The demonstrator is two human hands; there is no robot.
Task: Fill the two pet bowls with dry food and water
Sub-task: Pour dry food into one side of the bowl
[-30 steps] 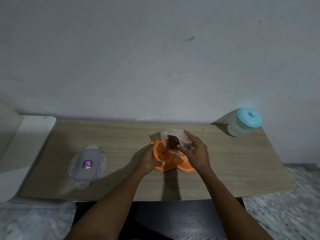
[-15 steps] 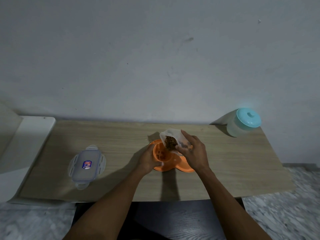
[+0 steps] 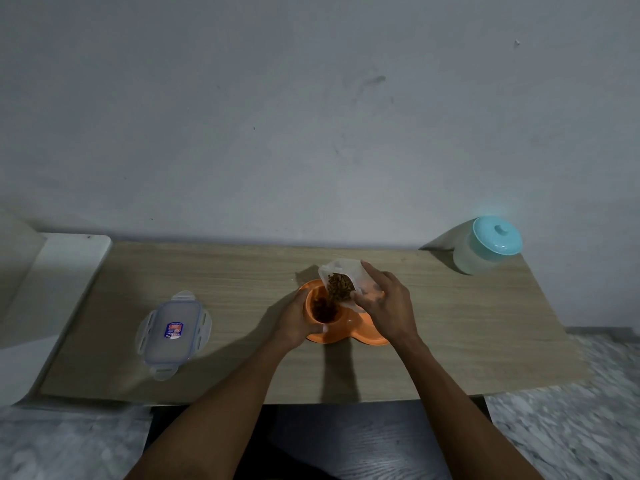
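An orange double pet bowl (image 3: 346, 332) sits mid-table. My left hand (image 3: 294, 322) grips its left rim. My right hand (image 3: 388, 306) holds a clear plastic container (image 3: 341, 277) tilted over the left bowl. Brown dry food (image 3: 337, 287) slides out of the container, and a dark heap of it (image 3: 323, 310) lies in the left bowl. The right bowl is mostly hidden behind my right hand. A water jug with a teal lid (image 3: 488, 244) stands at the table's far right corner.
The container's clip-on lid (image 3: 173, 332) lies flat on the wooden table (image 3: 467, 341) to the left. A white surface (image 3: 52, 271) adjoins the table's left end. The wall runs close behind the table; marbled floor shows on both sides.
My right hand has tipped the container further over the left bowl, and dry food now lies in that bowl, which was bare orange before. My left hand stays on the rim.
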